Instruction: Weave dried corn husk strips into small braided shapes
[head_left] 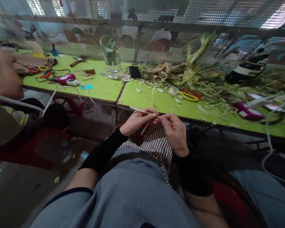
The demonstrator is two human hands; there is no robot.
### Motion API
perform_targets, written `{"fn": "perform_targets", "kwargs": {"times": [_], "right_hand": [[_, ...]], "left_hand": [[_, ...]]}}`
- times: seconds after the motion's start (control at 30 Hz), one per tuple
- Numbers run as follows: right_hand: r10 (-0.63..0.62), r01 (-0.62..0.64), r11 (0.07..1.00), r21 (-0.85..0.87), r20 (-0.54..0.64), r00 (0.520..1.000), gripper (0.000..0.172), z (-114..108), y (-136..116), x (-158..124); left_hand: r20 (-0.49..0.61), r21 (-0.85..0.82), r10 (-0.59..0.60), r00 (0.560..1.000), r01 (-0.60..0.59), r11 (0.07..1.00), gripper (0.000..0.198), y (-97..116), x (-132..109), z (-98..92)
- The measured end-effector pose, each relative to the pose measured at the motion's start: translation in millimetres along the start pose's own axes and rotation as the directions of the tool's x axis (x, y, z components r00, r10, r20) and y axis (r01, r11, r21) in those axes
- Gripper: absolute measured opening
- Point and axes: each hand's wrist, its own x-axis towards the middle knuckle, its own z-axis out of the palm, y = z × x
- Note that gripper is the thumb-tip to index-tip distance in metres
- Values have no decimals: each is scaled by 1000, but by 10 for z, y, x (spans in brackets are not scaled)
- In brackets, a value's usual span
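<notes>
My left hand pinches narrow, pale green plant strips, probably husk, between thumb and fingers. One strip sticks out to the left, another stands up toward the table, and a third end hangs below the fingers. My right hand is closed at the fingertips on the same strips, just right of the left hand, and the fingers of both nearly touch. Both hands are above a striped cloth on my lap, in front of the table edge. The exact crossing of the strips is hidden by my fingers.
Along the green table lie heaps of husk scraps, yellow-and-red-handled scissors, a clear water bottle, a tilted dark bottle and purple boxes with white cables. Another person's arm is at the left.
</notes>
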Motion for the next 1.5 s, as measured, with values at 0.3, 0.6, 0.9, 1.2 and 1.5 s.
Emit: {"fn": "perform_targets", "kwargs": {"times": [0.3,0.6,0.9,1.2,1.5], "right_hand": [[-300,181,910,-372,-290,909,32,-116,270,40],[-181,180,953,-245,20,983,38,194,333,-66],[-173,220,932,-289,182,968,30,189,232,-123],[-396,356,835,-420,-10,918,23,9,215,87],[113,-104,975,197,-35,993,27,45,104,78]], "left_hand": [[-16,-82,80,997,-82,993,12,21,99,-11],[-12,-91,139,990,-140,986,25,-77,116,-27],[-62,-10,72,995,-73,997,20,-125,151,-77],[51,89,40,998,-45,995,18,-6,141,-131],[179,200,22,984,-58,978,26,70,79,-103]]}}
